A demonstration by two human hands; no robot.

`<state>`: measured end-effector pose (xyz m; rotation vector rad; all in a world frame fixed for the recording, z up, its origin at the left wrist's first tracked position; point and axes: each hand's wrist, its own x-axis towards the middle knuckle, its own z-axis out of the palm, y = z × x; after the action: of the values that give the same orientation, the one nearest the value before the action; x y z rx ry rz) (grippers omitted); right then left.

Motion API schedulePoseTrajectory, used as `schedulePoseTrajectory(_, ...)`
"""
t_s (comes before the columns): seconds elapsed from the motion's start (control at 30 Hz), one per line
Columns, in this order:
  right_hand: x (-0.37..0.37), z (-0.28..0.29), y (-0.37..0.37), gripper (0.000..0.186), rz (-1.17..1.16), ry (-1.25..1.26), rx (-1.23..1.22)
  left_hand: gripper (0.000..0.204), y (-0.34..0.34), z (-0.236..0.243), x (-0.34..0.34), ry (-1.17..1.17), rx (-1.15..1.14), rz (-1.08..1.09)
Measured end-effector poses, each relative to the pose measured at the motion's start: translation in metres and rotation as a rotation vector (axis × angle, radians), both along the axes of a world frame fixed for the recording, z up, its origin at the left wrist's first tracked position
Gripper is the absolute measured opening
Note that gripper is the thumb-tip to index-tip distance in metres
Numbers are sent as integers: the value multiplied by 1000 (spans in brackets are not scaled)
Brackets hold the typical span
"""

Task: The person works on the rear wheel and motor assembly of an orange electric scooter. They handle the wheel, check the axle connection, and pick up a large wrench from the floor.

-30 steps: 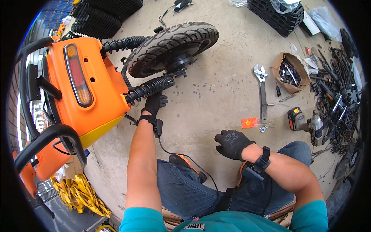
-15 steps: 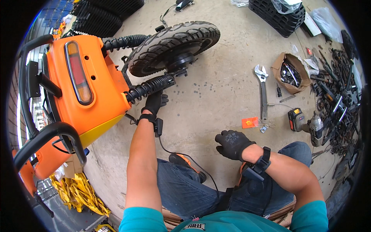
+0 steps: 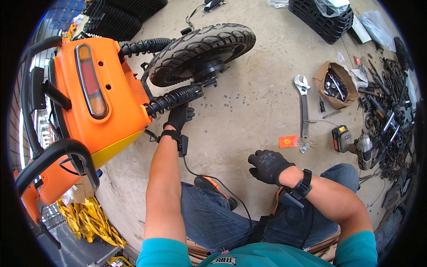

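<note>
My gloved left hand (image 3: 179,117) reaches beneath the lower coiled shock absorber (image 3: 173,100) of an orange scooter rear section (image 3: 113,124). Its visible fingers are apart and pointing right; the part nearest the shock is partly hidden. Above it is the knobby wheel (image 3: 178,55) with its black hub (image 3: 207,66). My gloved right hand (image 3: 269,165) is low over the concrete, fingers loosely curled closed, with nothing visible in them. Just beyond it are an orange tag (image 3: 288,141), a small metal piece (image 3: 304,149) and a large adjustable wrench (image 3: 304,111).
A cordless impact driver (image 3: 364,149), a paper bag of hardware (image 3: 347,98) and a pile of dark metal parts (image 3: 387,93) lie at right. Black crates (image 3: 320,24) stand at the back. Crumpled yellow material (image 3: 93,222) is at lower left, a black cable (image 3: 191,171) beside my left arm.
</note>
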<state>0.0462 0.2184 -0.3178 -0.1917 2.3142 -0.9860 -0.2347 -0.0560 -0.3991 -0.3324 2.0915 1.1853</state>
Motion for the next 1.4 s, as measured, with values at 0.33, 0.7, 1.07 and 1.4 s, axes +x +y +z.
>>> schedulePoseTrajectory(0.33, -2, 3, 1, 30, 26, -64, 29, 51, 5, 6, 3, 20, -30, -8)
schedulePoseTrajectory(0.7, 0, -2, 0, 30, 21, -48, 24, 50, 4, 5, 2, 15, -17, 2)
schedulePoseTrajectory(1.07, 3, -3, 2, 25, -23, 46, -15, 26, -27, -25, -20, -179, 173, 29)
schedulePoseTrajectory(1.4, 3, -4, 1, 27, -4, 13, -6, 46, -5, -5, -7, -27, 0, 19)
